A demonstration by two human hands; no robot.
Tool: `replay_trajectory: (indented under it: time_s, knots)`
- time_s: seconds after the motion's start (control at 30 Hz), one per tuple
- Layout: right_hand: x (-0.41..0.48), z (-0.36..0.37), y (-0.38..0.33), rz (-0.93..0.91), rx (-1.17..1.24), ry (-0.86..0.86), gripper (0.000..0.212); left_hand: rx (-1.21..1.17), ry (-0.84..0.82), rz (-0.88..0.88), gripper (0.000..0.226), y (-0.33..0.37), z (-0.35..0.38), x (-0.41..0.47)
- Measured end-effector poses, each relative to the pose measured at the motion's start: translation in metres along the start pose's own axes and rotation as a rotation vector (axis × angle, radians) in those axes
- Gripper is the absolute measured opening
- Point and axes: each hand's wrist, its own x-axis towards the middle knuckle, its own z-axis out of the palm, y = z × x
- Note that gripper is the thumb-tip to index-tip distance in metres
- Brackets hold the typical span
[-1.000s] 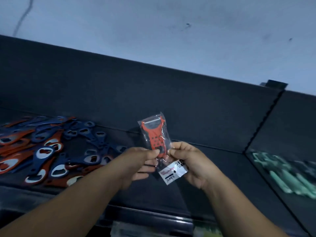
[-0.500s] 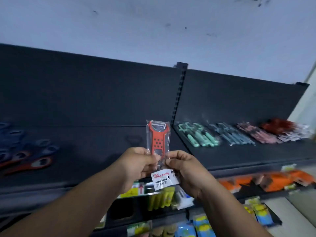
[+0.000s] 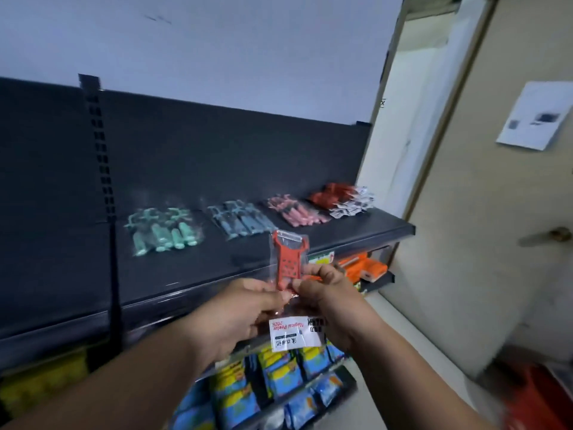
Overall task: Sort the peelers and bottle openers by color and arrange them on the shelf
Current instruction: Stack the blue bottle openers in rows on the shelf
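Now, your left hand [image 3: 248, 308] and right hand [image 3: 325, 299] meet in front of the black shelf [image 3: 186, 268]. Both pinch one red peeler [image 3: 290, 262] sealed in a clear bag.

- Left hand: thumb and fingers curled onto the bag's left side, low on the peeler's handle.
- Right hand: thumb and fingers curled onto the bag's right side, about level with the left.
- Peeler: roughly upright, blade end up, handle end between your fingertips. It is in the air just before the shelf's front edge, held only by your hands.
- White label [image 3: 294, 332]: hangs below your hands, its print upside down to you.

On the shelf there are four groups in a row, each apart from the next:
- green peelers [image 3: 162, 231], furthest left
- blue peelers [image 3: 240, 220]
- pink peelers [image 3: 294, 211]
- red pile [image 3: 333, 193] at the far right end, its white tags fanned toward the front edge

All four are blurred, so you cannot count them.

Surroundings:
- A slotted upright post [image 3: 100, 150] runs down the back panel, left of the green group.
- Blue and yellow packets [image 3: 279, 377] sit on a lower shelf beneath your hands.
- Orange packs [image 3: 362, 268] sit just right of the held peeler, one level down.
- A beige door [image 3: 480, 212] is to the right, with a paper sheet [image 3: 533, 116] stuck on it and a lever handle [image 3: 547, 235]
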Motion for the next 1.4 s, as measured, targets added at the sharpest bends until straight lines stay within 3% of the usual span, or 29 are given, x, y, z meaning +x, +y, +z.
replay_trajectory:
  time_s: [0.13,0.23,0.53,0.63,0.77,0.9,1.0,1.13,1.3,1.4]
  knots:
    - [0.013,-0.057,-0.01,-0.01,0.024,0.052,0.014,0.107,0.02,0.036,0.013,0.002,0.045,0.039]
    - [0.026,-0.084,-0.011,0.01,0.036,0.134,0.025,0.142,0.016,0.05,0.018,0.001,0.067,0.07]
    - [0.111,-0.143,-0.041,-0.004,-0.059,0.295,0.009,0.306,-0.114,0.148,0.02,0.035,0.103,0.187]
    - [0.147,-0.163,-0.061,0.014,-0.107,0.315,0.008,0.399,-0.13,0.177,0.009,0.058,0.107,0.224]
    - [0.183,-0.19,-0.083,0.03,-0.255,0.344,0.005,0.673,0.004,0.316,0.02,0.077,0.097,0.27]
    - [0.23,-0.212,-0.105,0.035,-0.483,0.322,0.006,1.149,0.195,0.553,0.032,0.092,0.081,0.309]
    - [0.284,-0.23,-0.123,0.003,-0.647,0.319,0.004,1.442,0.34,0.639,0.04,0.102,0.072,0.339]
    - [0.355,-0.247,-0.139,-0.078,-0.888,0.286,0.009,1.509,0.52,0.754,0.042,0.099,0.067,0.366]
    - [0.43,-0.254,-0.155,-0.151,-1.095,0.178,0.005,1.584,0.593,0.585,0.04,0.107,0.072,0.383]
    - [0.46,-0.254,-0.158,-0.149,-1.215,0.116,0.018,1.586,0.643,0.542,0.051,0.106,0.074,0.389]
